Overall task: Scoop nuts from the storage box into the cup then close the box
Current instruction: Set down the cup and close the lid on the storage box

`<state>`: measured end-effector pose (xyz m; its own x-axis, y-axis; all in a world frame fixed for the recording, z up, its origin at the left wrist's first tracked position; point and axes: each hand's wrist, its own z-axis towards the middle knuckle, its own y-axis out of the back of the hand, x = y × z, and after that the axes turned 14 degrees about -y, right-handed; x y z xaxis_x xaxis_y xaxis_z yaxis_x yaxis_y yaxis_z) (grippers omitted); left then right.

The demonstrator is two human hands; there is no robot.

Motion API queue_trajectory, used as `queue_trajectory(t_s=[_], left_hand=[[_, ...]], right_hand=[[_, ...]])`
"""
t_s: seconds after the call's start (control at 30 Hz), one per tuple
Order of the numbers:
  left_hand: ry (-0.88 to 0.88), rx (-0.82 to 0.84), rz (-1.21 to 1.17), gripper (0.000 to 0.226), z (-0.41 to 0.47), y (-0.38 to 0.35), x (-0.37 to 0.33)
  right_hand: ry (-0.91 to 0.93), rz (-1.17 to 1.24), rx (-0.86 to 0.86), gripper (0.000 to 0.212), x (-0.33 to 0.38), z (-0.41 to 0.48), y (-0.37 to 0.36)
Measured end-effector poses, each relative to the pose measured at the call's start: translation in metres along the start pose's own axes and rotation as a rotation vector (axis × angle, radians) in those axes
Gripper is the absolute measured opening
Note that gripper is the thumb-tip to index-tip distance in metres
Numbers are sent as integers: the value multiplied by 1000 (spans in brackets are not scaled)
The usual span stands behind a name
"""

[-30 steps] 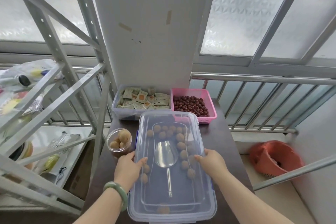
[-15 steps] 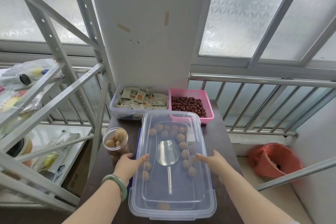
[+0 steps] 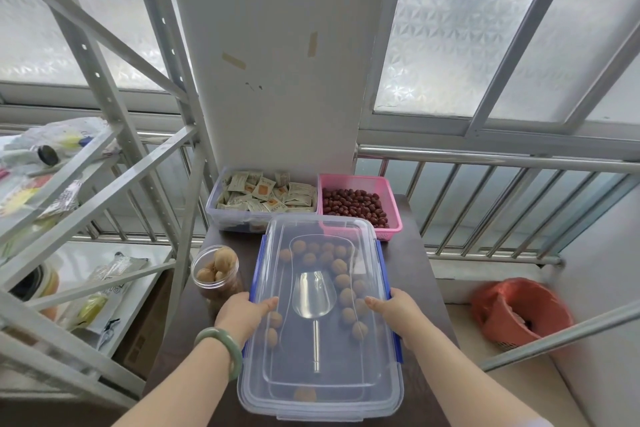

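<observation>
A clear storage box (image 3: 320, 388) with blue side clips sits lengthwise on the dark table, its transparent lid lying on top. Through the lid I see several walnuts (image 3: 341, 267) and a metal scoop (image 3: 313, 295). My left hand (image 3: 244, 315), a green bangle on its wrist, grips the lid's left edge with the thumb on top. On the opposite side my right hand (image 3: 393, 314) grips the right edge the same way. A clear plastic cup (image 3: 216, 274) holding walnuts stands just left of the box, close to my left hand.
Behind the box stand a clear tub of wrapped snacks (image 3: 263, 199) and a pink basket of red dates (image 3: 360, 206). A grey metal shelf rack (image 3: 100, 177) crowds the left. A railing (image 3: 495, 163) runs on the right, with an orange bag (image 3: 519, 314) on the floor.
Both hands slid outward from the lid's top to its side edges and now clasp them. The view shifted slightly; box, cup and scoop stay in place.
</observation>
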<state>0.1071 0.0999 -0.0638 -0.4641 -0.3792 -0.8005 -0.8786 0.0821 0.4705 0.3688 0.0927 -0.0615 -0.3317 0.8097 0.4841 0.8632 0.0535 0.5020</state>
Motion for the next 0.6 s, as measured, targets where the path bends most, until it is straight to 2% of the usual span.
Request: queue_trajectory(t_s=[0.1,0.3,0.6], left_hand=[[-29,-18,76,33,1,-3,-3],[-54,15,345,42,3,-5,-9],[-86,25,384,37,4,-6,-8]], right_hand=[[0,-20,-25,41,1,-2,-2],[40,-186,-151,37,5,-5,-6],[31,-177,-163,36,7,-7,-9]])
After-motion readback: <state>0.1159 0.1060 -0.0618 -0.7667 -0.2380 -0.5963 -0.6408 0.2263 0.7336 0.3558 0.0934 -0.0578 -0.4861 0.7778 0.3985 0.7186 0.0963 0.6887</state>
